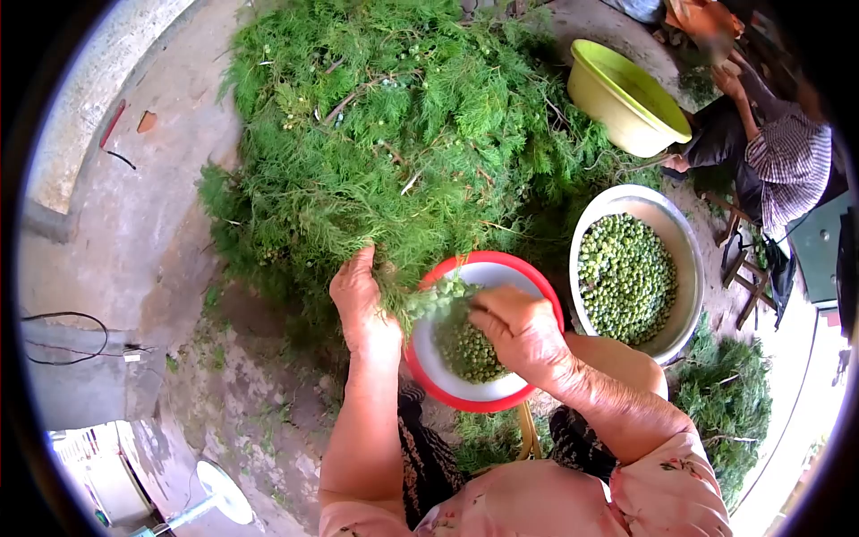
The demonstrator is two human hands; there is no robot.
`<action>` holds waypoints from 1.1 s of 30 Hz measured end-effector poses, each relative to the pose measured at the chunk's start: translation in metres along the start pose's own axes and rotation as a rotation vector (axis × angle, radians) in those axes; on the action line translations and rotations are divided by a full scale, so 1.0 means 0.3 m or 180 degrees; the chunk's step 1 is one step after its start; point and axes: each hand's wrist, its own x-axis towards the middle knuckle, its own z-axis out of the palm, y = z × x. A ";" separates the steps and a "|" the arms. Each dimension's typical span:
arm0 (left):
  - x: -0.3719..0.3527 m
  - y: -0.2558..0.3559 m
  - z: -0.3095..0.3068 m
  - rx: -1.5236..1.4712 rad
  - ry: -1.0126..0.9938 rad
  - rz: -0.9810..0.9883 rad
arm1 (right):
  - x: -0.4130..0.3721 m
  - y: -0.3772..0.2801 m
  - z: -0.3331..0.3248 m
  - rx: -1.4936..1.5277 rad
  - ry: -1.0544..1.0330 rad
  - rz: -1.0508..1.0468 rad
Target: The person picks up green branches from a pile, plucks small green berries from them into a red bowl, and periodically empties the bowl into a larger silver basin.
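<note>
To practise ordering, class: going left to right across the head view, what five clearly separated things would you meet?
Black cable loop → person's left hand → red-rimmed basin → metal bowl → green box.

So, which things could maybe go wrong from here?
The left hand holds the sprig across the rim of the bowl, so some berries might fall outside. The right knee is close to the bowl and could bump it. Leaf bits from the sprig may also mix with the berries.
</note>
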 end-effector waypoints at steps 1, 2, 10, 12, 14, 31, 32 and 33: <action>-0.005 -0.005 -0.001 0.0030 -0.0057 -0.0004 | 0.005 -0.013 -0.011 0.0137 0.0354 -0.0181; -0.013 -0.008 0.002 0.0059 -0.0108 -0.0006 | 0.009 -0.026 -0.018 0.0275 0.0703 -0.0366; -0.048 -0.006 0.055 -0.0091 -0.0565 -0.0392 | 0.056 -0.014 -0.026 0.0611 0.0477 -0.0647; -0.050 -0.017 0.063 -0.0096 -0.0562 -0.0526 | 0.061 -0.014 -0.032 0.0662 0.0425 -0.0519; -0.044 -0.024 0.052 -0.0139 -0.0745 -0.0781 | 0.064 -0.011 -0.039 0.0756 0.0398 -0.0338; -0.051 -0.033 0.059 0.3107 -0.1484 0.1251 | 0.096 0.025 -0.135 0.3458 0.0076 0.0864; -0.055 -0.035 0.053 0.3350 -0.1520 0.1544 | 0.095 0.027 -0.141 0.3513 0.0016 0.0903; -0.058 -0.034 0.052 0.3592 -0.1553 0.1838 | 0.094 0.027 -0.145 0.3568 -0.0044 0.0944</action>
